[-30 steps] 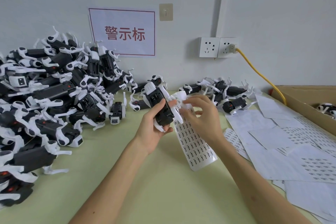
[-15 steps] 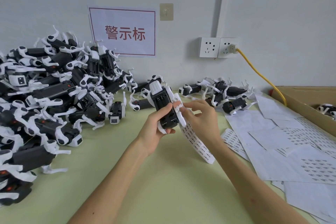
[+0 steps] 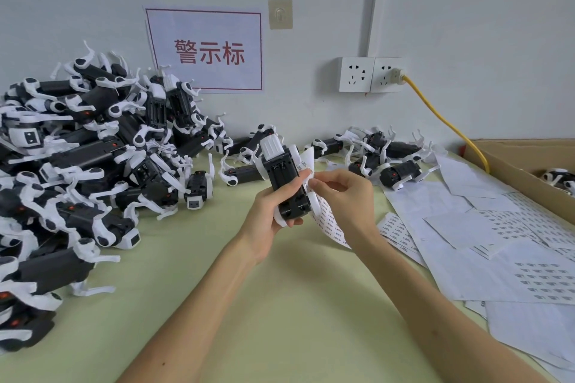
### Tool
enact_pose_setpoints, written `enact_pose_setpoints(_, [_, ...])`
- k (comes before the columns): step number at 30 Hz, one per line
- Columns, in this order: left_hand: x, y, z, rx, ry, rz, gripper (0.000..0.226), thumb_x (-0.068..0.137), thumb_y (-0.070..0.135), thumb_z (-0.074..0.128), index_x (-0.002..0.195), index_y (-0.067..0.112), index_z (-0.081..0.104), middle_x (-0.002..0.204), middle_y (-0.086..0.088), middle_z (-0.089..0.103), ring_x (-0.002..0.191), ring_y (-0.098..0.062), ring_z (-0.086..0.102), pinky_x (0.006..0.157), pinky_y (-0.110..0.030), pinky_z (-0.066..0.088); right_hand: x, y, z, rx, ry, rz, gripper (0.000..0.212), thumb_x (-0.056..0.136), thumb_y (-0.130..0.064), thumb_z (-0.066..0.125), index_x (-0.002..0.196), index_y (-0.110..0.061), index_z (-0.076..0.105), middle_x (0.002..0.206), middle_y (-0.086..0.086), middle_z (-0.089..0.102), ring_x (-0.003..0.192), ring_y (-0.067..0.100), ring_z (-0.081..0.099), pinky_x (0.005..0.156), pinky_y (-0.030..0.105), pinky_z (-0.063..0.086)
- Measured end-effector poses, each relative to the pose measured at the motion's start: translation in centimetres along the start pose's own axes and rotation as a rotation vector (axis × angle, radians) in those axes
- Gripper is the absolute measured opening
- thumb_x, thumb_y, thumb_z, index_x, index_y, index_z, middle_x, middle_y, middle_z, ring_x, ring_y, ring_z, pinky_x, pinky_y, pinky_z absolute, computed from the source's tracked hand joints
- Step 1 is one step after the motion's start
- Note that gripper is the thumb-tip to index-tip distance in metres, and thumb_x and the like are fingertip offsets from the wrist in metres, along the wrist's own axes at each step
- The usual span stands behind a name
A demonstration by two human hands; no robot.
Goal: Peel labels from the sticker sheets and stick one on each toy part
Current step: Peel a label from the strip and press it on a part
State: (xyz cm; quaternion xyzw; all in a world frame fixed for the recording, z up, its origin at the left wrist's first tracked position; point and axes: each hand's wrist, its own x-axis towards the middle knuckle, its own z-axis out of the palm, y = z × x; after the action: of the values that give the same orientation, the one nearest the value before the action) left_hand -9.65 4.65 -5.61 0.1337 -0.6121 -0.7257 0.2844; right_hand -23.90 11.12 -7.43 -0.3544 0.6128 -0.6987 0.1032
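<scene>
Pretty cluttered bench. A big pile of black-and-white toys (image 3: 93,165) takes up the whole left side of the green table (image 3: 280,305), and a smaller bunch of toys (image 3: 389,149) lies along the wall at the back right. On the wall there's a sign (image 3: 205,50) with red characters, a pair of wall sockets (image 3: 370,74), and a yellow cable (image 3: 448,121) plugged into the right one and dropping down behind the box. Loose sticker sheets (image 3: 497,242) overlap each other all over the right side of the table. Nothing blocks the view of the hands.

The left hand (image 3: 270,211) grips one toy part (image 3: 284,183) round its lower half, holding it up off the table with the black side facing the camera and the white ribbed end on top. The right hand (image 3: 345,199) is just beside it, thumb and forefinger pinched on the edge of a sticker sheet (image 3: 329,221). That sheet curls up behind the toy part and hangs down under the right wrist. Whether a single label is between those fingertips is too small to tell.

An open cardboard box (image 3: 522,177) sits at the right edge with at least one boxed toy (image 3: 560,179) inside, mostly cut off by the frame.
</scene>
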Motion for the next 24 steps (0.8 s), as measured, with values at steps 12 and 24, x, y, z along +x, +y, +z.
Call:
enact_pose_setpoints(12, [0.2, -0.4, -0.2, 0.006, 0.032, 0.045, 0.051, 0.064, 0.055, 0.076, 0.109, 0.033, 0.081, 0.083, 0.005, 0.065, 0.061, -0.010, 0.052, 0.067, -0.031, 0.040, -0.2, -0.3, 0.2, 0.074, -0.014, -0.009, 0.007, 0.086, -0.012, 0.079, 0.090, -0.016, 0.075, 0.084, -0.008, 0.077, 0.080, 0.004, 0.073, 0.067, 0.008, 0.048])
enact_pose_setpoints(24, [0.6, -1.0, -0.5, 0.032, 0.060, 0.039, 0.042, 0.080, 0.041, 0.068, 0.118, 0.024, 0.078, 0.093, 0.000, 0.068, 0.071, -0.015, 0.056, 0.066, -0.032, 0.041, -0.3, -0.6, 0.1, 0.115, -0.027, 0.032, 0.012, 0.084, -0.006, 0.078, 0.092, -0.014, 0.077, 0.087, -0.006, 0.078, 0.083, 0.006, 0.074, 0.068, 0.009, 0.050])
